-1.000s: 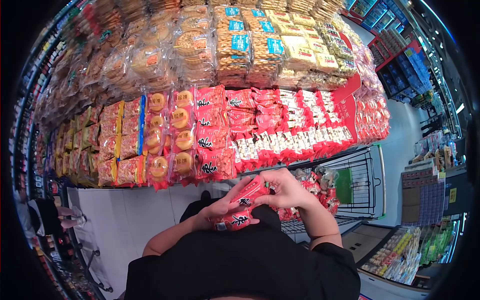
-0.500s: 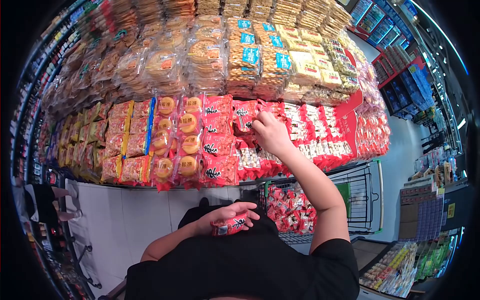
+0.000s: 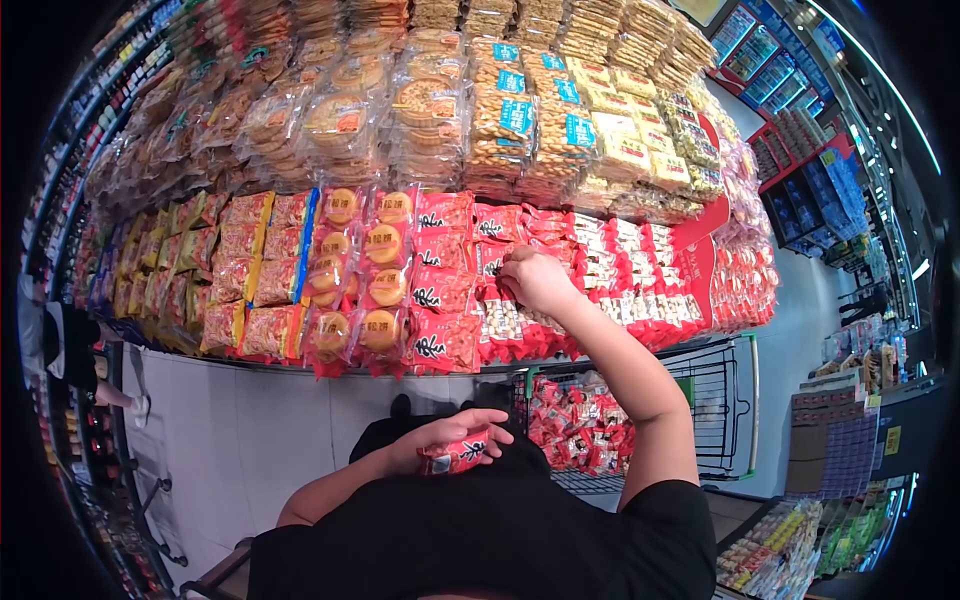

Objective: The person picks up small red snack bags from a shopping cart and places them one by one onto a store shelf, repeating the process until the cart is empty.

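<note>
My left hand [image 3: 447, 436] is held low before my body, its fingers partly curled around a red snack packet [image 3: 455, 455] with black lettering. Farther out, my right hand [image 3: 541, 283] reaches onto the display, its fingertips pinched at the edge of another red packet [image 3: 491, 260]. That packet lies among similar packets, and its right part is hidden by my fingers. Just left of it are stacked red packets [image 3: 441, 290] with the same lettering. Small red-and-white packets [image 3: 500, 325] lie just below my fingers.
A wire shopping cart [image 3: 745, 405] stands below the display, holding many loose red packets [image 3: 580, 425]. Round yellow cakes [image 3: 383, 287] in clear wrap lie to the left. Bagged crackers and nut bars [image 3: 490, 130] rise behind. Another person's leg [image 3: 115, 395] shows at far left.
My right hand has come slightly nearer to me, its fingers now lower on the display by the red packet. The left hand has barely moved. The view has shifted a little.
</note>
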`<act>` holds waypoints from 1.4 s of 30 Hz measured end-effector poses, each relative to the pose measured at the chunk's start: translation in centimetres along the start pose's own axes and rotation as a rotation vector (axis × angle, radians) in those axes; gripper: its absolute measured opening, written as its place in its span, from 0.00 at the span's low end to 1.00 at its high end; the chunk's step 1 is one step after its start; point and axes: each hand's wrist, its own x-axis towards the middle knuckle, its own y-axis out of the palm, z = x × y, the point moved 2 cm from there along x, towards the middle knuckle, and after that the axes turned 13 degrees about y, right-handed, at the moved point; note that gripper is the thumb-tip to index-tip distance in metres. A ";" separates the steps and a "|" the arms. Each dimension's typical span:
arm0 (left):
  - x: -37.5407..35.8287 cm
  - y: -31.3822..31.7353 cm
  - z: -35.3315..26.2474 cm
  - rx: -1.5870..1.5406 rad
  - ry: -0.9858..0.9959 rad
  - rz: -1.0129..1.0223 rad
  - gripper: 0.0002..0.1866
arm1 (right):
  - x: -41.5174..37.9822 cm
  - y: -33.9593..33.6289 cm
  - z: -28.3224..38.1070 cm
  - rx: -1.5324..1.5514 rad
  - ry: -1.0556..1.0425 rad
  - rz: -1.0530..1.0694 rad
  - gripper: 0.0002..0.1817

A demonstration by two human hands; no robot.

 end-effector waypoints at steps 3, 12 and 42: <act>0.3 0.0 0.1 0.016 0.005 0.056 0.34 | 0.7 1.4 -0.3 -0.054 0.011 -0.042 0.05; 0.2 0.4 -0.4 0.061 -0.003 0.044 0.38 | 1.7 0.2 -0.2 0.115 0.019 -0.091 0.08; 3.5 4.6 -6.6 -0.035 0.683 -0.206 0.32 | -14.0 -9.1 14.2 1.042 0.060 -0.055 0.28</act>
